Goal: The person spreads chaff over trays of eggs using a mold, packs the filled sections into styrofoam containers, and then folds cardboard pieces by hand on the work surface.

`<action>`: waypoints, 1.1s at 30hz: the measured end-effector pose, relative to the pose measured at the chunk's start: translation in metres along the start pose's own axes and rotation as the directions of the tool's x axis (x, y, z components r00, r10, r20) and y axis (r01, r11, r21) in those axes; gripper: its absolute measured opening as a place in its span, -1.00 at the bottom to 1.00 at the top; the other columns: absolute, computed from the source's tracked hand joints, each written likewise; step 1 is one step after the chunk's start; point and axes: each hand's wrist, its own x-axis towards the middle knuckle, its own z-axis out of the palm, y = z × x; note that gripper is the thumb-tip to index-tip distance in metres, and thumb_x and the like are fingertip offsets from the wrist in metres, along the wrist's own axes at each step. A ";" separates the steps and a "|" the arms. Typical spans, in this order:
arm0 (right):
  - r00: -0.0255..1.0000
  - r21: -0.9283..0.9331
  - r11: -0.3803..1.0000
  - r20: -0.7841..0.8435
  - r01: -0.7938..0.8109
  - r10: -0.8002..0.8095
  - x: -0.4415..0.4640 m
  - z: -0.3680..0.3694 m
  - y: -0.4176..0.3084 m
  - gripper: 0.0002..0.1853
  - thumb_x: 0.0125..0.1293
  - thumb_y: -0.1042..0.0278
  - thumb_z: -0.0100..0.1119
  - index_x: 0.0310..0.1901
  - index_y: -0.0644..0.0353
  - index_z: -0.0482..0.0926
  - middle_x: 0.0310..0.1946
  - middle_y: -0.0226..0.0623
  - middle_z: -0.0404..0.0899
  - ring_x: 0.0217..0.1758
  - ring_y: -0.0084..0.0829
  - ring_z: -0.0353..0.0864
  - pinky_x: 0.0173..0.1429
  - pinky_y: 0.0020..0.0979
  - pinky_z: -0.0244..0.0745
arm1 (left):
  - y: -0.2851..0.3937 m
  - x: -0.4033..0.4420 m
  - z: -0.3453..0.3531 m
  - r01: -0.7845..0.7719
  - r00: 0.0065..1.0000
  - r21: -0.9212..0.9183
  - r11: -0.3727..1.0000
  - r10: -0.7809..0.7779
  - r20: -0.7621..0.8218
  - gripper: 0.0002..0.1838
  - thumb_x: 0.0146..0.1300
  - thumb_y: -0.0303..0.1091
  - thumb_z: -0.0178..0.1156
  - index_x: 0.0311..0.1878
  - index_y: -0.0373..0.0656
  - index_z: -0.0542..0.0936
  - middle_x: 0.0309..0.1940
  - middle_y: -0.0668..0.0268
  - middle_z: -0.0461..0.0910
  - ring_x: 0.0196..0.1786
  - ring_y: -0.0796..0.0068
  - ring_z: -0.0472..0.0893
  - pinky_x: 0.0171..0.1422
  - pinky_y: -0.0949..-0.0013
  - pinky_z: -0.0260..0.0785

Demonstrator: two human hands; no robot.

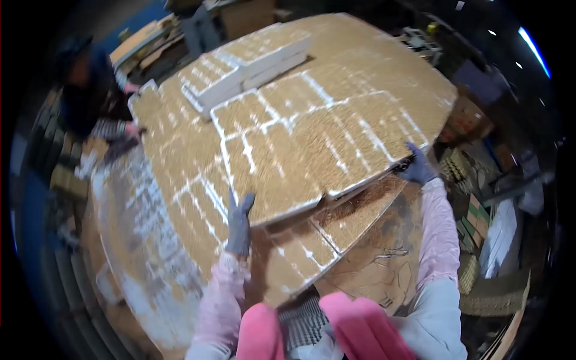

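The left hand (239, 227) and right hand (417, 168) grip a white-edged tray (287, 215) filled with tan granules (303, 171).

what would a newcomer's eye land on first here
Probably the sandy, white-lined boards in the middle, held at their near corners by the grey-gloved left hand and right hand. Next, the bright pink shapes at the bottom, then the glaring light at upper right.

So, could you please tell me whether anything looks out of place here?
Yes. The slab between the left hand and right hand sits askew over the layer below; loose reddish-brown crumbs show beneath its near edge; and thin strands lie scattered on the board, looking like stray debris.
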 end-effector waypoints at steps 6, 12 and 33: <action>0.961 -0.660 0.750 -0.230 -0.040 -0.152 -0.012 0.011 -0.007 -0.38 0.32 -0.42 -0.06 -0.31 0.09 0.52 -0.51 -0.44 0.45 -0.51 -0.60 0.41 -0.46 -0.51 0.34 | 0.015 -0.007 -0.037 0.096 0.990 0.370 0.924 -0.126 0.057 -0.29 0.43 0.07 0.03 0.41 -0.32 0.25 0.39 0.16 0.28 0.41 0.37 0.27 0.52 0.35 0.02; 1.000 -0.660 0.751 -0.006 -0.012 0.011 -0.169 0.050 0.188 -0.68 0.44 0.03 -0.01 -0.42 0.02 0.46 -0.58 -0.61 0.30 -0.54 -0.62 0.26 -0.42 -0.51 0.21 | 0.028 -0.063 -0.237 0.182 0.906 0.711 0.679 0.165 -0.389 -0.23 0.36 0.10 0.11 0.39 -0.36 0.26 0.39 0.00 0.28 0.45 0.19 0.25 0.50 0.25 0.07; 0.939 -0.466 0.859 0.147 -0.210 0.310 -0.298 0.234 0.481 -0.70 0.44 0.20 0.11 -0.06 0.30 0.60 -0.61 -0.51 0.38 -0.58 -0.51 0.27 -0.38 -0.41 0.33 | -0.017 0.010 -0.272 0.276 0.856 0.201 0.940 -0.145 -0.496 0.03 0.00 -0.05 0.51 0.38 -0.33 0.11 0.21 -0.03 0.31 0.18 0.12 0.43 0.27 0.03 0.29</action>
